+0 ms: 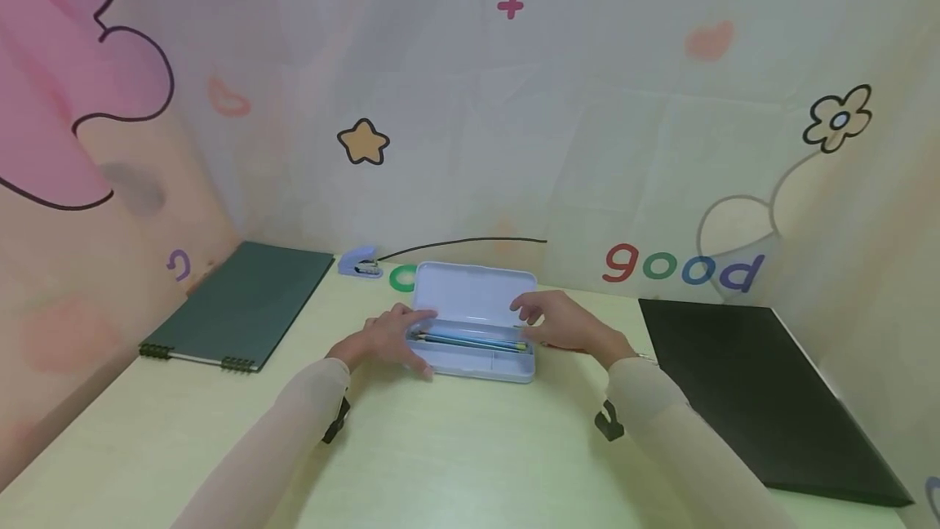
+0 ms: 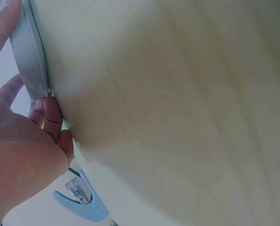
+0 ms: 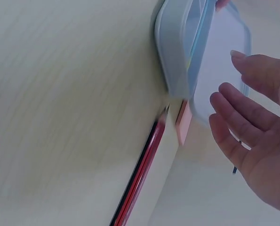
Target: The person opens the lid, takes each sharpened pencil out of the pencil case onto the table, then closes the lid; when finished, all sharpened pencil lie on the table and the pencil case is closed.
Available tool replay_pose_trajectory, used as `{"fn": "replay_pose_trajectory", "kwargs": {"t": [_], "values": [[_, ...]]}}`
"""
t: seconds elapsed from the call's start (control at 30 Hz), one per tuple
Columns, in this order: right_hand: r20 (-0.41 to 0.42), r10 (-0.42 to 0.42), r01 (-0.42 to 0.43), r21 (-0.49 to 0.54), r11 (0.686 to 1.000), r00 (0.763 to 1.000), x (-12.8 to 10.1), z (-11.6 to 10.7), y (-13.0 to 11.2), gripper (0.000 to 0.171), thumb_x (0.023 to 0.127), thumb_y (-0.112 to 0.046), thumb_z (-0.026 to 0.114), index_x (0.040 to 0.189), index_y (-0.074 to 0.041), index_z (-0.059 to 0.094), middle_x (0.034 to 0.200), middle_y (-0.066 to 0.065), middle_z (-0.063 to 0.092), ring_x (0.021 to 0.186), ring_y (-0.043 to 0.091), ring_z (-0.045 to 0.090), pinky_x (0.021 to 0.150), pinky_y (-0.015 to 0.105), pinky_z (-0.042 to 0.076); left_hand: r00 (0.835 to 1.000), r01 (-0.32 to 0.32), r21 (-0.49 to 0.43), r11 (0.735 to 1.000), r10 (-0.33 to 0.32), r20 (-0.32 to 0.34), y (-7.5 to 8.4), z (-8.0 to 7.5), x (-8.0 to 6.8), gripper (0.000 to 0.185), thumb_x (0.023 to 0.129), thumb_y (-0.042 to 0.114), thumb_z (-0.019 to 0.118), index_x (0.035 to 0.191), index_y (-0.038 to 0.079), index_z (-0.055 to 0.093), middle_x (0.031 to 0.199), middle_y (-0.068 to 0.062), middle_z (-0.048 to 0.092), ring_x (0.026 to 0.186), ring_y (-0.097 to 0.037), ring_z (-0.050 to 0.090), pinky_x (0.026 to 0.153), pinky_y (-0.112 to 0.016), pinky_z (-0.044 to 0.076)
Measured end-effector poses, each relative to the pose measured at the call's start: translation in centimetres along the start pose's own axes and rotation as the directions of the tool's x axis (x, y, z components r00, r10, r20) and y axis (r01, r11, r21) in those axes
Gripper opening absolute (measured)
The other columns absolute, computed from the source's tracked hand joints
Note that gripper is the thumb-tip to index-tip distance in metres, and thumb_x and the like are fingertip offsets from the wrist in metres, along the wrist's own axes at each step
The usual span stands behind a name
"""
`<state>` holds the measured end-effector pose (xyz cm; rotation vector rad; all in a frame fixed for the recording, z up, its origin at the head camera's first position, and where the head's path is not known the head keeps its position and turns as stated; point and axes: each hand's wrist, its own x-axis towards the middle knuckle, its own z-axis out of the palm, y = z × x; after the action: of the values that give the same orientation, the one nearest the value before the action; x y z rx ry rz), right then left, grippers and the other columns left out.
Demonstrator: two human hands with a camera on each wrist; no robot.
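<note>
A light-blue pencil case [image 1: 457,362] lies on the table with its lid [image 1: 473,292] raised at the back. Inside its tray, blue pencils [image 1: 470,341] lie lengthwise. My left hand [image 1: 389,335] grips the case's left end, thumb at the front edge; in the left wrist view its fingertips meet the case's corner. Over the right end hovers my right hand [image 1: 565,321], fingers loosely bent beside the lid, holding nothing. The right wrist view shows a red-and-black pencil [image 3: 137,181] on the table, its tip toward the case, and a pink block [image 3: 183,123] close behind the case's end.
Behind the case, to the left, stand a light-blue stapler [image 1: 361,262] and a green ring [image 1: 403,277], perhaps tape. A dark green spiral notebook [image 1: 238,300] lies at the left, a large black flat board [image 1: 764,398] at the right. A printed cloth [image 1: 455,104] hangs along the back.
</note>
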<state>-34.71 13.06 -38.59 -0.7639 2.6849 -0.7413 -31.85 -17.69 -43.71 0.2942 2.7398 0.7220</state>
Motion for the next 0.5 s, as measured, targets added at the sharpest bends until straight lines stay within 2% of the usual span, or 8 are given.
{"fn": "replay_pose_trajectory", "kwargs": {"t": [0.27,0.5], "values": [[0.045,-0.101,0.102,-0.033,0.994,0.994,2.3,2.2,-2.5,0.034,0.091,-0.009,0.071,0.125,-0.008,0.066,0.114,0.008,0.071,0.104,0.023,0.066,0.093,0.04,0.055,1.0,0.001,-0.016,1.0,-0.001,0.002,-0.1,0.1,0.0,0.098,0.07,0.05,0.088,0.153,0.033,0.039,0.144,-0.013,0.039,0.128,-0.037,0.039,0.106,-0.058,0.035],[0.085,-0.095,0.099,-0.039,0.994,0.992,3.4,3.5,-3.4,0.035,0.089,-0.007,0.073,0.124,-0.006,0.067,0.117,0.009,0.072,0.109,0.023,0.067,0.1,0.042,0.052,1.0,0.023,-0.004,1.0,-0.023,-0.003,0.1,0.1,0.0,0.098,0.07,0.051,0.087,0.153,0.035,0.038,0.145,-0.012,0.039,0.129,-0.038,0.038,0.106,-0.06,0.037]]}}
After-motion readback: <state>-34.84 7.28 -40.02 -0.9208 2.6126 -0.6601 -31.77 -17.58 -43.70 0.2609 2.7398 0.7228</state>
